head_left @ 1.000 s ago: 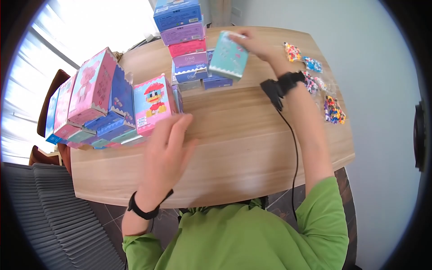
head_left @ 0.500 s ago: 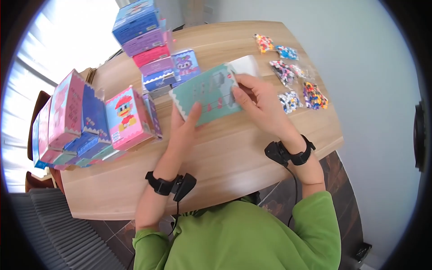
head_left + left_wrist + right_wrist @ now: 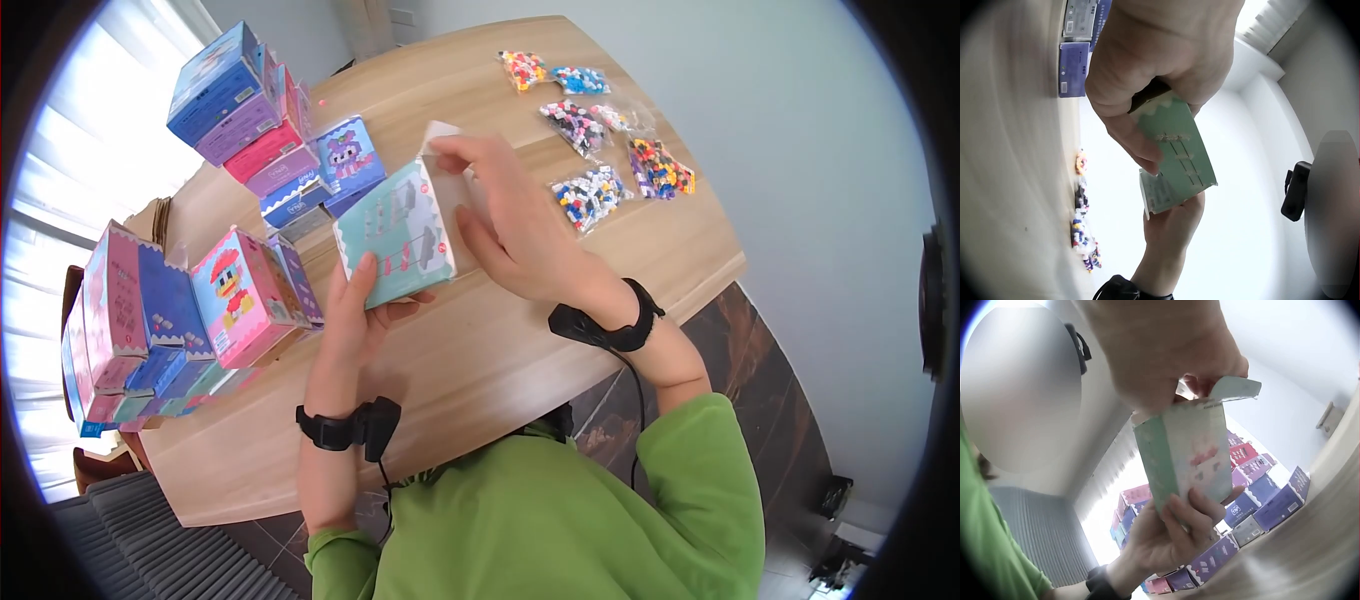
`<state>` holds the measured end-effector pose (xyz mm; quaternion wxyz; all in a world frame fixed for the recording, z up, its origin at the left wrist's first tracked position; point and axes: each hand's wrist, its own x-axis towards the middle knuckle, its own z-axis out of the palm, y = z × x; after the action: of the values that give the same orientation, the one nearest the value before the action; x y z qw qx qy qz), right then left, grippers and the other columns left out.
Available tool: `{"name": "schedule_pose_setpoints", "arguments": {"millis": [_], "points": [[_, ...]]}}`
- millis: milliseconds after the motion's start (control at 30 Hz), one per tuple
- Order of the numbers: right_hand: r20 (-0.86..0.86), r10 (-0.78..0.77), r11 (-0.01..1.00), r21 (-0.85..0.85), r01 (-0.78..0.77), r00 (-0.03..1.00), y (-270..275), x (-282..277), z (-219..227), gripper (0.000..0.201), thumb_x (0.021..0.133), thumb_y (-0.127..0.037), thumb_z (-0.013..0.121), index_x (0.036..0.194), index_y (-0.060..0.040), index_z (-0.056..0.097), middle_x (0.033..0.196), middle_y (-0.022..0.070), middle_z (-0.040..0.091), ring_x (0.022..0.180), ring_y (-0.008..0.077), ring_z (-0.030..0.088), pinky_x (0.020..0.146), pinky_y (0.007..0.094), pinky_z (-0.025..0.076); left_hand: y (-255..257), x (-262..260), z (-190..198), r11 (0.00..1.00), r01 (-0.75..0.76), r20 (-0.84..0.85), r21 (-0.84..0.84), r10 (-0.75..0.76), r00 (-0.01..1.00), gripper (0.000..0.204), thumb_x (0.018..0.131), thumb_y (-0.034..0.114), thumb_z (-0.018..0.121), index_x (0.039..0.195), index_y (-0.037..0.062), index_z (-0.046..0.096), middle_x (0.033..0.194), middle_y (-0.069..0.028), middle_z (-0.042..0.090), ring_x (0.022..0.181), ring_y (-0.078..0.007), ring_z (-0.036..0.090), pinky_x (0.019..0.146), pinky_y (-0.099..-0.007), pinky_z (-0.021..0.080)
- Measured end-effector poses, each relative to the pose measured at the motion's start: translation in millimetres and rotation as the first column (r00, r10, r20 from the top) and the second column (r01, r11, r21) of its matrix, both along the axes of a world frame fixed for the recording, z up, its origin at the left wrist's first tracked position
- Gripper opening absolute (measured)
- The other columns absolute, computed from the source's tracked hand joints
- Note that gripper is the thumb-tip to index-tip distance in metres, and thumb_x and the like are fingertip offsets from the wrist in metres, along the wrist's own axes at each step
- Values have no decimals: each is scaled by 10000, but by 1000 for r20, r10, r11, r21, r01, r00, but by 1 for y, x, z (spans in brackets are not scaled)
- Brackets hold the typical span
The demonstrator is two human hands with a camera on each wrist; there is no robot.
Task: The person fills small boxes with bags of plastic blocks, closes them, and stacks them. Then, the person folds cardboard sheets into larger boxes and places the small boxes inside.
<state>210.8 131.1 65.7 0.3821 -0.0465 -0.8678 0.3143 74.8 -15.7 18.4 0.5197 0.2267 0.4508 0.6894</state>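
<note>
A teal cardboard box (image 3: 385,235) with printed step drawings is held tilted above the table. My left hand (image 3: 345,315) grips its lower end, thumb on the printed face and fingers underneath. Its other end is opened, with a pale flap (image 3: 440,130) standing out. At that end is my right hand (image 3: 525,220), fingers bent over by the flap and thumb apart from them. In the right wrist view the flap (image 3: 1238,389) juts out beside the right fingers at the box's top. The box's inside is hidden.
Stacked toy boxes (image 3: 225,110) rise at the back left, with a purple box (image 3: 345,160) beside them. More boxes (image 3: 130,310), including one with a duck figure (image 3: 235,295), stand at the left. Several bags of coloured bricks (image 3: 590,195) lie on the table (image 3: 640,260) at the right.
My right hand brought the teal box from the back stack toward me, and the left hand took hold of it. The right hand has moved to its opened end. The view has swung right.
</note>
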Motion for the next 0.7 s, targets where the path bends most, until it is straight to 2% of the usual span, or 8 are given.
{"name": "schedule_pose_setpoints", "arguments": {"millis": [133,233,300,367,433,500,600,700], "points": [[71,-55,998,-8,55,996,-7,6,7,493,694,93,449,1176,-12,439,1101,158,447,993,309,477,828,341,416,-2,-3,-1,999,10,8,-42,-9,1000,452,893,318,463,1214,25,340,1009,-150,579,766,-256,637,574,-292,554],[100,-6,998,70,-1,995,7,8,-6,378,768,31,470,1144,-1,474,1087,143,478,983,266,502,829,318,422,-3,3,-1,996,-29,16,-87,31,999,451,895,317,450,1221,24,340,1002,-143,580,784,-239,635,597,-305,560],[193,166,951,-291,-105,967,21,18,-13,303,821,-43,479,1121,-6,501,1075,133,509,980,231,516,834,307,423,-4,4,-1,992,-42,94,-120,54,994,447,903,328,425,1226,28,347,1010,-132,579,809,-221,633,621,-317,564],[185,239,836,-539,-105,953,43,30,-12,284,891,-194,481,1112,-19,519,1036,120,566,975,174,531,838,291,426,-13,-11,-20,999,6,247,34,-14,969,447,912,343,390,1231,33,355,1042,-123,573,843,-205,627,647,-324,565],[513,-217,921,-174,349,830,72,52,-3,306,864,-211,525,1116,-38,522,1018,143,574,976,222,542,822,316,436,-19,-18,-25,997,-14,329,76,-12,944,479,909,409,379,1201,31,418,1047,-128,579,803,-233,621,631,-304,550],[559,-611,784,327,528,560,96,70,-27,389,825,-263,577,1155,-74,499,964,167,578,964,281,542,801,354,441,-20,-17,-22,995,-81,390,55,53,919,471,910,410,376,1194,39,432,1042,-120,583,800,-233,621,637,-300,547],[750,-526,819,319,478,401,101,84,-51,469,773,-305,631,1171,-103,486,951,200,562,945,323,533,788,386,435,-21,-21,-27,993,-73,426,98,24,904,460,912,408,379,1194,50,440,1046,-109,586,818,-231,616,660,-298,539],[745,-484,850,277,448,459,95,87,-55,572,708,-316,696,1189,-112,464,1035,227,480,951,352,516,802,396,436,-19,-22,-29,990,-90,458,112,29,889,452,912,402,387,1195,53,440,1053,-99,585,830,-233,614,675,-298,537]]}}
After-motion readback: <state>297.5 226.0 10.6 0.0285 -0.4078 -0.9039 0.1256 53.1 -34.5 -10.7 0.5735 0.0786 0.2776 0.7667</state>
